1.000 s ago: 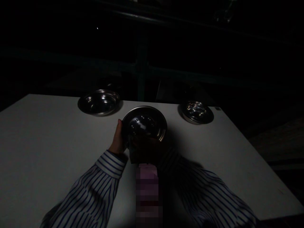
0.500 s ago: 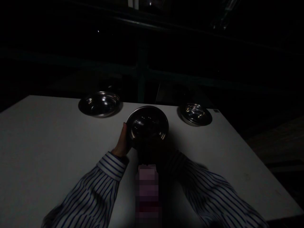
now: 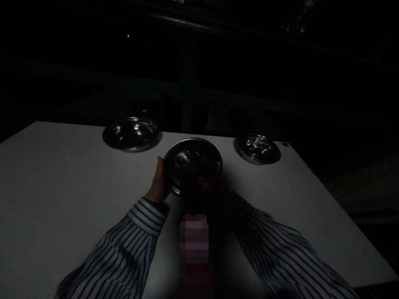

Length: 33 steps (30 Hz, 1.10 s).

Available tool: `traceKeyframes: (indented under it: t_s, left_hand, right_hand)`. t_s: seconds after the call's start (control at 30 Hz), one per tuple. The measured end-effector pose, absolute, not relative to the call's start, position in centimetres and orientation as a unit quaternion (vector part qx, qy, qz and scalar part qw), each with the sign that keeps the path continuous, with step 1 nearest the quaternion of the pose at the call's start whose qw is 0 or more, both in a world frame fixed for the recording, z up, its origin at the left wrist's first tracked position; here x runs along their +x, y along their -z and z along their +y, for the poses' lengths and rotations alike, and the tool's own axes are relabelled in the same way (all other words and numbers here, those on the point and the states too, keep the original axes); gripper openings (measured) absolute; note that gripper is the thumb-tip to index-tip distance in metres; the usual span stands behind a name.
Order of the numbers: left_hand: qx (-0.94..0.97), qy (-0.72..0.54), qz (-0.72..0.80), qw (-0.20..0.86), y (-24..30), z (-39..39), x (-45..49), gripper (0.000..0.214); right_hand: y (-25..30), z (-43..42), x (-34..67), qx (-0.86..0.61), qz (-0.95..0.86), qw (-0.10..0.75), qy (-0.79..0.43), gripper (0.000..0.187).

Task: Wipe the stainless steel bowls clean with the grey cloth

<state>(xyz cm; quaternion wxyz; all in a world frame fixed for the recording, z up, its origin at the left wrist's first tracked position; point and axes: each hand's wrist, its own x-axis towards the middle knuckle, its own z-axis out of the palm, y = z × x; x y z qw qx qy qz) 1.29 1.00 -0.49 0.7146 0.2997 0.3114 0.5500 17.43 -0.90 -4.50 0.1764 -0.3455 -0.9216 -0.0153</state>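
Looks mid-job to me: left hand (image 3: 158,182) grips the left rim of the middle bowl (image 3: 193,164), tipped up over the centre of the matte white surface (image 3: 62,187). Right hand (image 3: 207,187) is lost in shadow, can't tell its grip. Left bowl (image 3: 131,133) and right bowl (image 3: 258,147) sit untouched at the far edge. All are round, shallow, shiny steel.

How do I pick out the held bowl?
On the white table stand three steel bowls. The middle bowl sits between the left bowl and right bowl, closer to the person. Only it has the left hand on its rim.
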Motion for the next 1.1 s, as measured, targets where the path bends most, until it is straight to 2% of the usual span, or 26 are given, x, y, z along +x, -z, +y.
traceKeyframes:
  t_s: [0.1, 0.2, 0.43, 0.57, 0.7, 0.87, 1.0, 1.1]
  left_hand:
    - [0.289, -0.521, 0.32, 0.737, 0.5, 0.9, 1.0, 0.063]
    - [0.268, -0.484, 0.343, 0.759, 0.4, 0.8, 0.6, 0.069]
    - [0.299, -0.544, 0.316, 0.718, 0.5, 1.0, 1.2, 0.06]
    - [0.291, -0.525, 0.328, 0.73, 0.6, 1.0, 1.1, 0.064]
    - [0.272, -0.483, 0.345, 0.757, 0.7, 0.9, 0.7, 0.073]
    - [0.295, -0.535, 0.325, 0.722, 0.3, 0.9, 1.0, 0.061]
    - [0.303, -0.531, 0.325, 0.721, 0.0, 1.0, 1.4, 0.063]
    - [0.3, -0.54, 0.333, 0.713, 0.1, 1.0, 1.3, 0.06]
  right_hand:
    - [3.9, -0.9, 14.7, -0.334, -0.924, 0.184, 0.014, 0.026]
    - [3.5, -1.0, 12.3, -0.373, -0.903, 0.213, 0.016, 0.035]
    - [4.4, -1.2, 16.8, -0.347, -0.92, 0.176, 0.044, 0.034]
    - [3.5, -1.3, 15.2, -0.346, -0.916, 0.2, 0.028, 0.032]
    - [3.1, -1.6, 11.9, -0.404, -0.878, 0.255, 0.024, 0.046]
    - [3.4, -2.5, 15.1, -0.403, -0.891, 0.206, 0.04, 0.042]
    - [3.5, -2.2, 18.3, -0.369, -0.911, 0.177, 0.051, 0.038]
    - [3.3, -1.9, 16.6, -0.359, -0.92, 0.151, 0.038, 0.036]
